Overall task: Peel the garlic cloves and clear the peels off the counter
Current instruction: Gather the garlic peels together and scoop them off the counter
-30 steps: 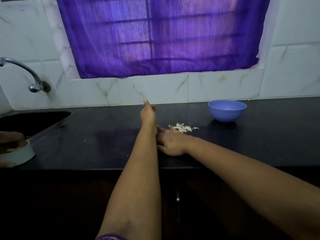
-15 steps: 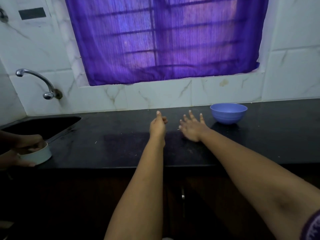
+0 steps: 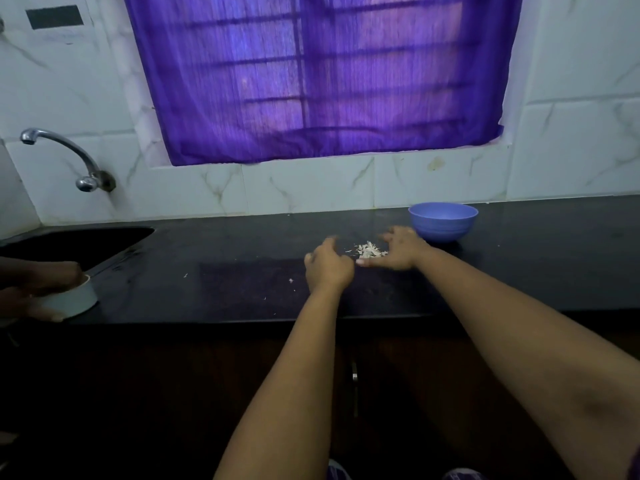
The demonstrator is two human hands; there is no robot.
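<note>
Two hands lie on the dark desk (image 3: 207,258) either side of a small heap of garlic peels (image 3: 370,250). Just left of the heap, the left hand (image 3: 327,268) has its fingers curled loosely inward, its grip closed on nothing visible. Touching the heap's right edge, the right hand (image 3: 401,249) lies with fingers spread apart and thumb flat along the near side. Beyond the right hand stands a blue bowl (image 3: 443,221).

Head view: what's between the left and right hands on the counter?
A small pile of garlic peels lies on the black counter between the left hand and right hand, seen in the head view.
</note>
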